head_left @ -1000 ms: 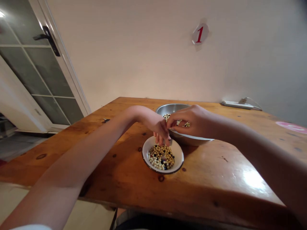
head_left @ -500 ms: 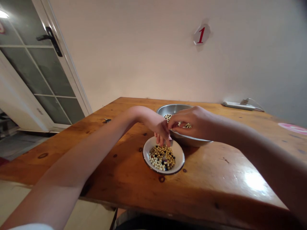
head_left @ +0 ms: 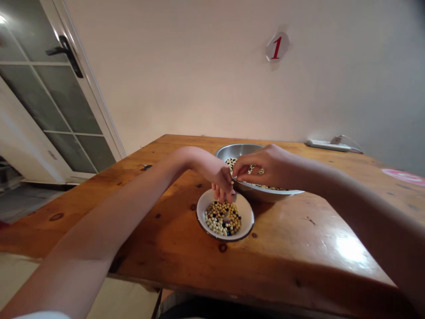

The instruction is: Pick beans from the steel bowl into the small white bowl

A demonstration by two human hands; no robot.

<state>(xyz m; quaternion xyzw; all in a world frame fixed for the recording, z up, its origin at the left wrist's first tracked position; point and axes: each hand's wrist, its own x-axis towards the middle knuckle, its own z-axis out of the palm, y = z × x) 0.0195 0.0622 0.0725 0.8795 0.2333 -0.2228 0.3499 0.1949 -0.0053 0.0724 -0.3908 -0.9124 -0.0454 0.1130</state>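
On the table sits a white enamel bowl (head_left: 245,221) with a dark rim. Small round beads (head_left: 221,217), cream, golden and black, lie in it. Just behind it stands a larger steel bowl (head_left: 241,149), holding more pale and black beads (head_left: 231,165). My left hand (head_left: 223,180) hangs over the white bowl's far rim, wrist bent and fingers curled down; what they hold is hidden. My right hand (head_left: 260,165) is at the steel bowl's near rim, thumb and forefinger pinched beside my left thumb. A tiny pale speck shows between the hands, too small to name.
The wooden table (head_left: 159,248) reaches back to a pale wall. A white power strip (head_left: 328,145) with a plugged-in cable lies at the far right. A pink-and-white round sticker (head_left: 403,176) is at the right edge. A small dark object (head_left: 146,167) lies behind my left forearm.
My right fingers and left thumb have shifted slightly against each other, and more of the steel bowl's right rim shows. The view has moved a little; both bowls stay in place.
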